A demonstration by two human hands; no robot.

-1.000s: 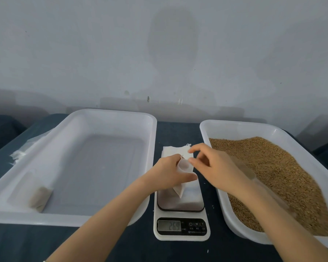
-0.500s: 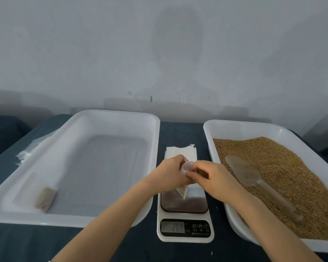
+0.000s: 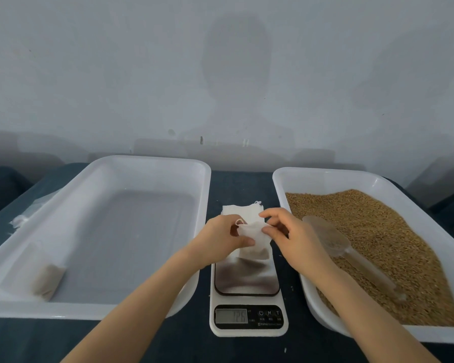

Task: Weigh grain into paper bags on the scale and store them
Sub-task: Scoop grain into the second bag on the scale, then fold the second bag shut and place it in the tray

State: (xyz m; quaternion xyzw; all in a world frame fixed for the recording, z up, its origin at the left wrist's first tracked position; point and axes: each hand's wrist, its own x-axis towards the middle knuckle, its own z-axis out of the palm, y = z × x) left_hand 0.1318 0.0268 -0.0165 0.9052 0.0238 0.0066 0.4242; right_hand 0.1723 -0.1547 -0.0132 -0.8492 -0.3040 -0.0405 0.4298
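Over the far end of the scale (image 3: 247, 289), the left hand (image 3: 222, 238) and the right hand (image 3: 295, 238) pinch the mouth of a small white paper bag (image 3: 256, 238) from either side, fingers curled on its top edge; whether its lower end touches the steel plate cannot be told. Just behind lies a flat stack of bags (image 3: 236, 210). The scale fills the narrow lane of dark cloth between two white trays, close to both rims. The left tray (image 3: 152, 161) holds one filled bag (image 3: 47, 280) in its near left corner, with wide open floor beyond. The right tray (image 3: 325, 172) holds grain (image 3: 391, 231), with a clear scoop (image 3: 330, 238) lying on it beside the right wrist. The display's blurred digits look like 126; the keys show a power sign, M and T, and the print beneath is unreadable.
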